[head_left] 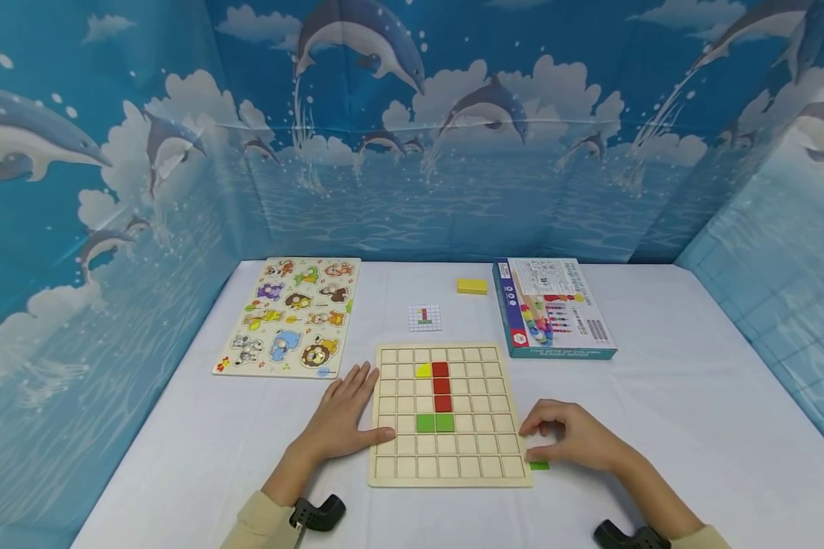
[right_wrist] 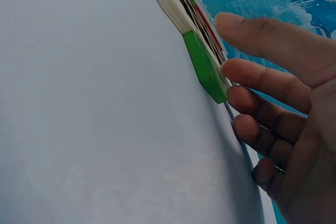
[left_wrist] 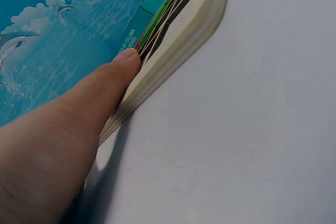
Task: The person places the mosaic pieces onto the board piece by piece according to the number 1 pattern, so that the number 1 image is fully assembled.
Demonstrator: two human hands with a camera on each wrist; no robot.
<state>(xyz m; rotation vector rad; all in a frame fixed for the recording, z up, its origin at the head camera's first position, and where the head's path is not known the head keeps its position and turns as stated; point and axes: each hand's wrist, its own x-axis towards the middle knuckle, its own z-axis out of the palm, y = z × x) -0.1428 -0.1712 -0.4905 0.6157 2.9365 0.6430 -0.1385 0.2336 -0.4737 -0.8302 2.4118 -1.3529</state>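
Observation:
A wooden grid board (head_left: 477, 473) lies flat on the white cloth. Three red squares (head_left: 442, 385) form a column in it, with a yellow round-cornered piece (head_left: 423, 370) left of the top one and two green squares (head_left: 435, 422) below. My left hand (head_left: 339, 419) rests at the board's left edge, fingers straight and thumb over the rim. At the right edge is my right hand (head_left: 570, 436), fingers bent and thumb apart from the index finger. Close to those fingertips, a loose green block (right_wrist: 202, 66) sits against the board's side, partly covered by the hand in the head view.
Behind the board lies a small printed grid card (head_left: 425, 318), with a yellow block (head_left: 471, 286) farther back. An animal puzzle board (head_left: 288, 320) is at the back left, a flat game box (head_left: 556, 309) at the back right. Dolphin-print curtains (head_left: 426, 191) enclose the table.

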